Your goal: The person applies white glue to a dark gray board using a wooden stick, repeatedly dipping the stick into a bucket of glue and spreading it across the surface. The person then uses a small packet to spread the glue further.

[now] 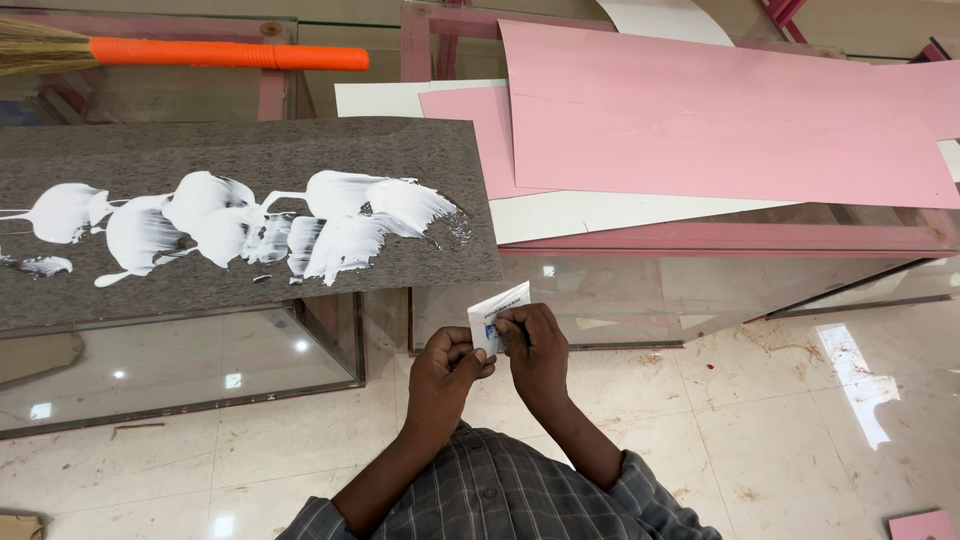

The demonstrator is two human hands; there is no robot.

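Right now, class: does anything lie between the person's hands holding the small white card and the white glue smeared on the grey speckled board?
Nothing visible does. Both hands, left and right, hold the small white card just below the grey speckled board; only open air separates the card from the white glue.

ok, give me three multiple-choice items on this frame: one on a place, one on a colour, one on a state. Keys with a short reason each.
1. Where does the white paste lie?
A. on the grey-brown board
B. on the pink sheet
C. on the floor

2. What colour is the broom handle?
A. blue
B. orange
C. green

3. How is the small white card held?
A. lying on the floor
B. in the left hand alone
C. between both hands

Answers:
1 A: the smears sit on the grey-brown board.
2 B: it is bright orange, at top left.
3 C: the left hand and the right hand both pinch it.
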